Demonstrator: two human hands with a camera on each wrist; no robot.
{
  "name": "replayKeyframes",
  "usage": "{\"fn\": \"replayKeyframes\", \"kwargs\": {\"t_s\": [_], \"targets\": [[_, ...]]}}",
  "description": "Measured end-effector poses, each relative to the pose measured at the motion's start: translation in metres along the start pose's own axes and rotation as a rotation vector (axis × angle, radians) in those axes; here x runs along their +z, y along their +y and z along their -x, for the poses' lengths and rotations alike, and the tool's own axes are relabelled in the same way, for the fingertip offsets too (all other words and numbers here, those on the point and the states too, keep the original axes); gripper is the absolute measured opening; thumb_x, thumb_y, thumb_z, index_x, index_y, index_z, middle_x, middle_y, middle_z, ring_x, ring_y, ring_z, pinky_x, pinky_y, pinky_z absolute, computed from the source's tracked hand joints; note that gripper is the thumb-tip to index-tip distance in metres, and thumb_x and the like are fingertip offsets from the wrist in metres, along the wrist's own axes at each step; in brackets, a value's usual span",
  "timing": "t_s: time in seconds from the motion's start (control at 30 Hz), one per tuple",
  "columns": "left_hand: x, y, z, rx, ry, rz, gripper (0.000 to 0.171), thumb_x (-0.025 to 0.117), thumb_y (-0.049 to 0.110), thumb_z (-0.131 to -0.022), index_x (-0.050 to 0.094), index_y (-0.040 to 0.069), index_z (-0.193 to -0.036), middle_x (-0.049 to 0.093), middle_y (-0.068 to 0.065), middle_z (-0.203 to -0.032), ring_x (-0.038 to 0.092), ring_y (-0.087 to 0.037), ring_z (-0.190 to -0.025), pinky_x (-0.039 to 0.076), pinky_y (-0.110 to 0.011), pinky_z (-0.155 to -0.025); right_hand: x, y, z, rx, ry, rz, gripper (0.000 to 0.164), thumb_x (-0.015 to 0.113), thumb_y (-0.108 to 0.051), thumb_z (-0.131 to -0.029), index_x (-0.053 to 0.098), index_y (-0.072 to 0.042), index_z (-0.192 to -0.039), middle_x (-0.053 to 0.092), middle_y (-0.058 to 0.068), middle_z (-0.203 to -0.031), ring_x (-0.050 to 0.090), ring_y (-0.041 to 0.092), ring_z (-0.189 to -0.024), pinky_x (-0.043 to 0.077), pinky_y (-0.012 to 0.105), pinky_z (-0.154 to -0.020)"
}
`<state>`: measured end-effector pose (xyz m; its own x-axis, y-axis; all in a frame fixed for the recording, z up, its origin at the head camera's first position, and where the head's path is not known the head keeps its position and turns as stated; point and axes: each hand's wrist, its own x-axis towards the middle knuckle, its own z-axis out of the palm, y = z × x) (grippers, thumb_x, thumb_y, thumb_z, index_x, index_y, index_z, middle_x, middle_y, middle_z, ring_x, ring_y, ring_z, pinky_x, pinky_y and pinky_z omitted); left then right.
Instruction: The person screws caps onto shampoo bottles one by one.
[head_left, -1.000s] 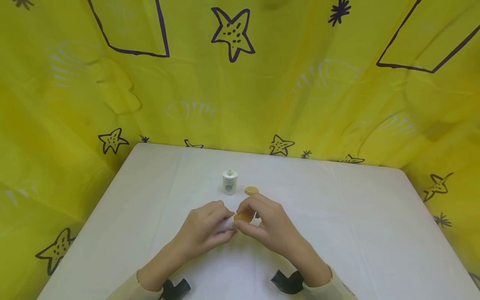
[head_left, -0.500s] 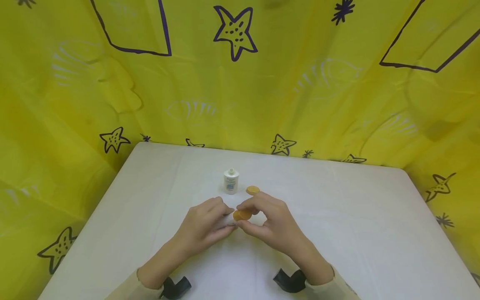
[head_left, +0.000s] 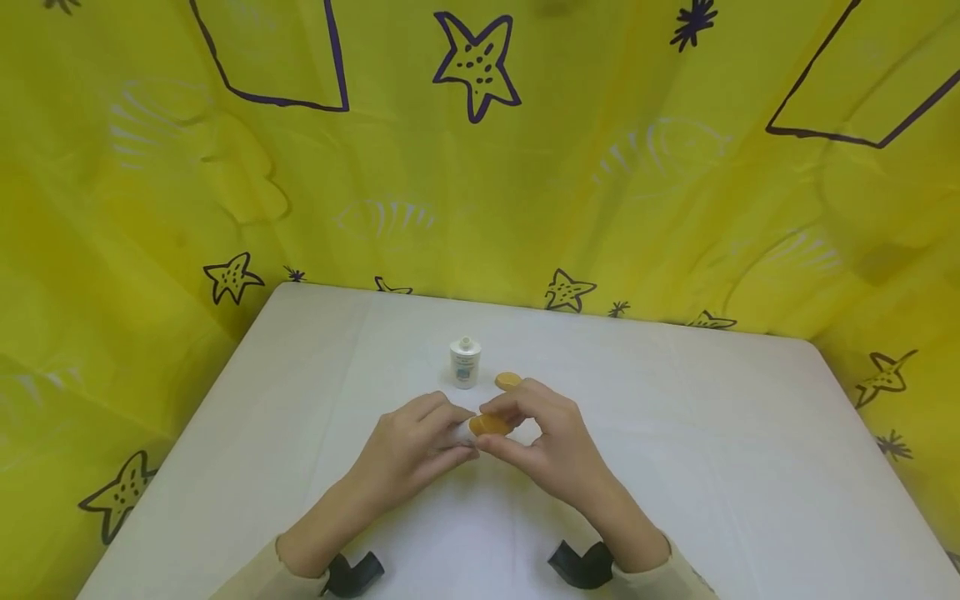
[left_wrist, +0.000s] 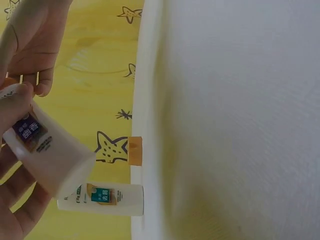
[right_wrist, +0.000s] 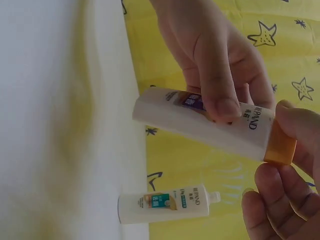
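My left hand [head_left: 416, 442] grips a white shampoo bottle [right_wrist: 200, 120] with a purple label, tilted, its capped end toward my right hand [head_left: 547, 437]. In the right wrist view an orange cap [right_wrist: 281, 144] sits at the bottle's neck end. My right thumb and fingertips pinch this cap from both sides. Behind the hands a second white shampoo bottle [head_left: 465, 365] with a green label stands upright on the table, its narrow neck bare. Right of it lies a loose orange cap [head_left: 507, 381], just beyond my right fingers.
A white cloth covers the table [head_left: 720, 450]. Its far edge meets a yellow curtain [head_left: 480, 192] printed with starfish and fish, which also hangs along both sides. Black wrist mounts [head_left: 581, 565] show below both forearms.
Both hands stay together at the held bottle. My right fingers have shifted slightly around the cap, more of which now shows. The standing bottle and loose cap stay in place.
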<state>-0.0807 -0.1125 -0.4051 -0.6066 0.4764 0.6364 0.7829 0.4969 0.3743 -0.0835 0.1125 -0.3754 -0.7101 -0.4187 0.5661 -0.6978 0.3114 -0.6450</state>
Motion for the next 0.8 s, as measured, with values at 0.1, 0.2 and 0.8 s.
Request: {"fn": "replayKeyframes", "kwargs": {"t_s": [0.1,0.2,0.8], "targets": [[0.001,0.000,0.000,-0.024,-0.036,0.127,0.029,0.078,0.027,-0.088,0.065,0.017,-0.112,0.062,0.011,-0.097,0.056,-0.003,-0.079,0.049,-0.013,-0.068,-0.002,0.001,0.000,-0.002,0.007,0.011,0.029,0.085,-0.019,-0.079,0.072,-0.016,-0.104,0.066,-0.007,-0.092,0.064,0.006,-0.080,0.056,0.022,-0.069],[0.002,-0.001,0.000,-0.038,-0.083,0.280,0.026,0.075,0.021,-0.091,0.064,0.016,-0.114,0.064,0.009,-0.103,0.061,-0.004,-0.087,0.054,-0.016,-0.074,-0.004,0.001,0.000,0.014,0.007,0.014,0.027,0.084,-0.020,-0.081,0.072,-0.017,-0.105,0.066,-0.009,-0.090,0.063,0.005,-0.080,0.055,0.021,-0.068],[0.002,-0.007,0.003,-0.342,-0.099,0.518,0.031,0.076,0.019,-0.090,0.058,0.016,-0.116,0.070,0.001,-0.104,0.068,-0.014,-0.090,0.061,-0.031,-0.077,-0.009,0.017,0.000,0.257,-0.221,-0.154,0.042,0.082,-0.021,-0.084,0.064,-0.015,-0.121,0.068,-0.001,-0.097,0.068,0.010,-0.081,0.060,0.033,-0.079]]}}
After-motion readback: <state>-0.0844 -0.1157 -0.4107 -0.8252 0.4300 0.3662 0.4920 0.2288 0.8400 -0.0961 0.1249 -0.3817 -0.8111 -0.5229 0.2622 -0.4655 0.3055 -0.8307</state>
